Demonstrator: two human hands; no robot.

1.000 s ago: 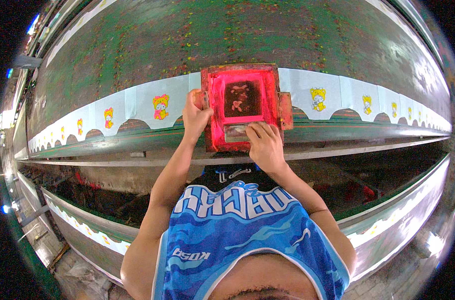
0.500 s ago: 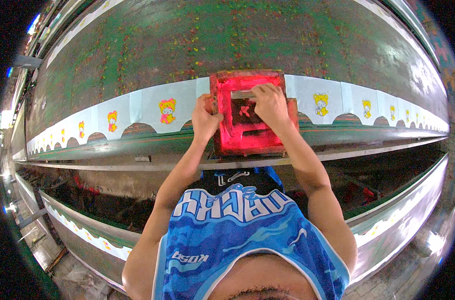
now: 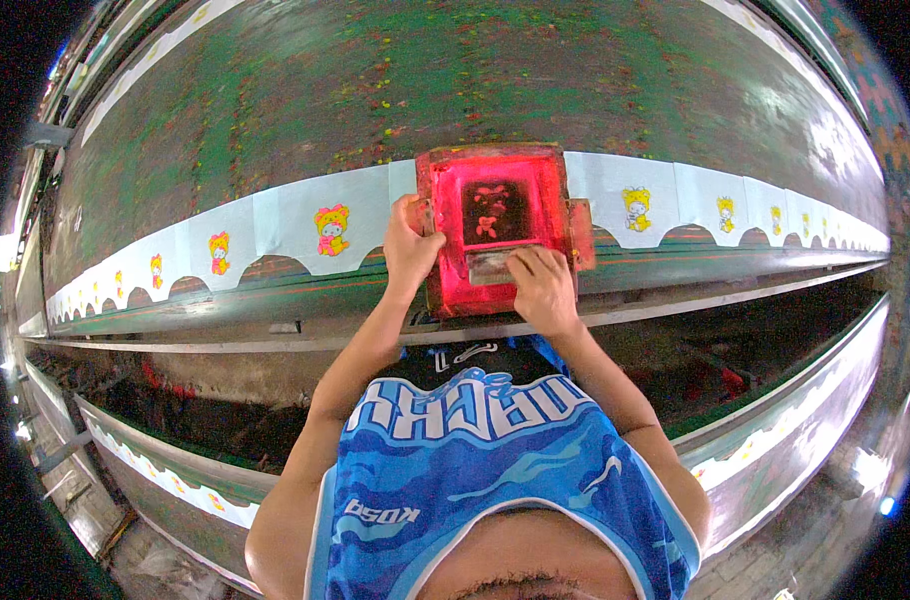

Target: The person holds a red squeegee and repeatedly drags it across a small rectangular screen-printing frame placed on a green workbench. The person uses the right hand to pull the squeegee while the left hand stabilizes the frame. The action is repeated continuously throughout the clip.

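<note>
A pink-stained screen printing frame lies across a row of pale blue, scallop-edged pieces. My left hand grips its left side, thumb on top. In my right hand is a flat squeegee, pressed on the mesh toward the frame's near end. Beyond the blade, the dark mesh window shows small pinkish shapes. Left of the frame, a cartoon figure is printed in yellow and pink; the figure on the right is mainly yellow, without the pink.
The long table is dark green and spotted with paint. A pale rail runs along its near edge, in front of my body. Behind me, past a dark gap, stands another table with similar printed pieces.
My right hand has drawn the squeegee from the far end of the mesh window toward me, uncovering the window. My left hand still holds the frame's left side.
</note>
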